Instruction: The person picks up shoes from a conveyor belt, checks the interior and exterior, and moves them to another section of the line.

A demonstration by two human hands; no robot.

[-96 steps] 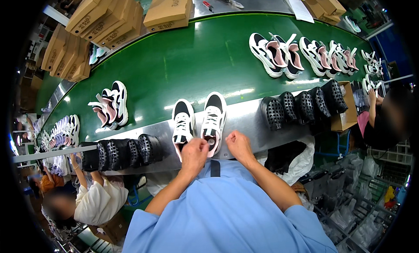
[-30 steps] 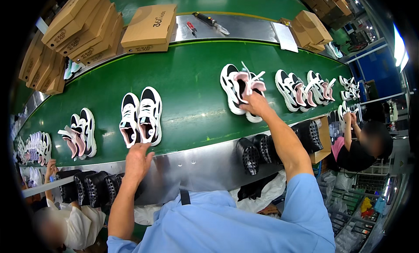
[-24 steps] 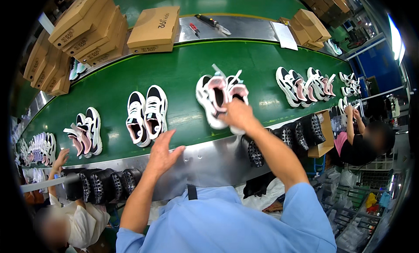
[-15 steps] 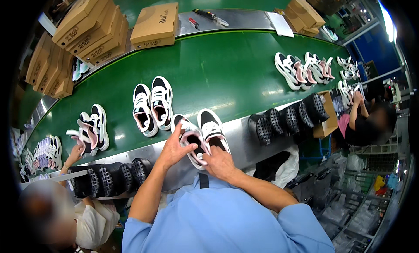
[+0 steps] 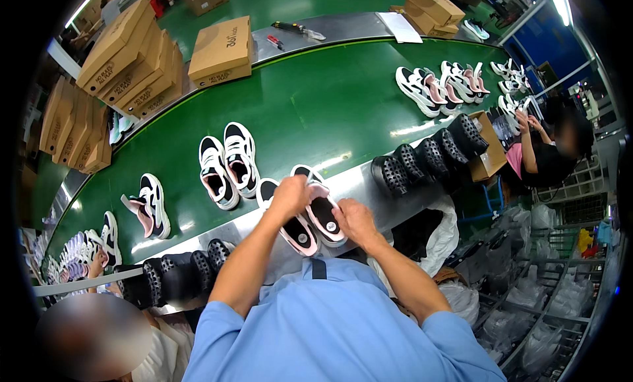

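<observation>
- Sneakers: two, white and black, pink-lined, at the metal ledge.
- Left hand: grasping the right-side sneaker's upper.
- Right hand: gripping its collar.
- Matching sneakers just beyond: two.

just below frame centre, a pair of shoes at the near edge of the worktop; up and left, a second pair; more shoes at upper right; stacked boxes at upper left, a single box and tools to their right.

Shoes black, white, pink-lined; worktop green.
</observation>
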